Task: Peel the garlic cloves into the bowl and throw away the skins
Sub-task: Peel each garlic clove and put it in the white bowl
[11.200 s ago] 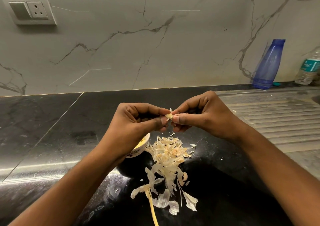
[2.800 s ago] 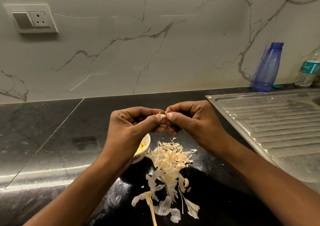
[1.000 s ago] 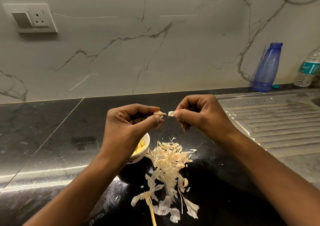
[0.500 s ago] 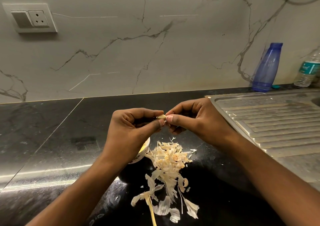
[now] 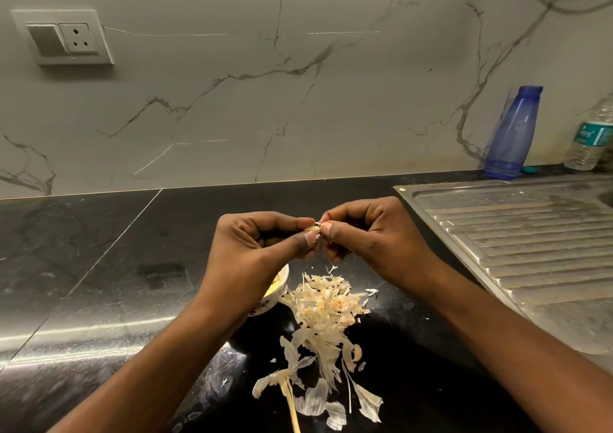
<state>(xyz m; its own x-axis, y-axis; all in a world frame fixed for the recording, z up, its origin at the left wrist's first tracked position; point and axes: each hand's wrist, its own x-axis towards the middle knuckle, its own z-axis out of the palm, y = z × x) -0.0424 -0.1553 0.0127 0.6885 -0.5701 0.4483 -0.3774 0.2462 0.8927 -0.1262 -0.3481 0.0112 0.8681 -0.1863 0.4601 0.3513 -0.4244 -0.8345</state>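
Above the black counter, my left hand (image 5: pixel 255 250) and my right hand (image 5: pixel 368 240) meet fingertip to fingertip, both pinching one small garlic clove (image 5: pixel 314 229). Most of the clove is hidden by my fingers. Under my left wrist sits a small white bowl (image 5: pixel 277 295) with yellowish peeled cloves inside, largely covered by the hand. A pile of pale garlic skins (image 5: pixel 323 313) lies on the counter just right of the bowl and trails toward me, with a dry stalk (image 5: pixel 290 402) at its near end.
A steel sink drainboard (image 5: pixel 517 250) fills the right side, its edge close to my right hand. A blue bottle (image 5: pixel 512 132) and a clear water bottle (image 5: pixel 588 141) stand against the marble wall at the back right. A wall socket (image 5: pixel 63 36) sits upper left.
A second ago my hands were apart, the right one holding a pulled-off bit. They have come back together on the clove and stayed there.
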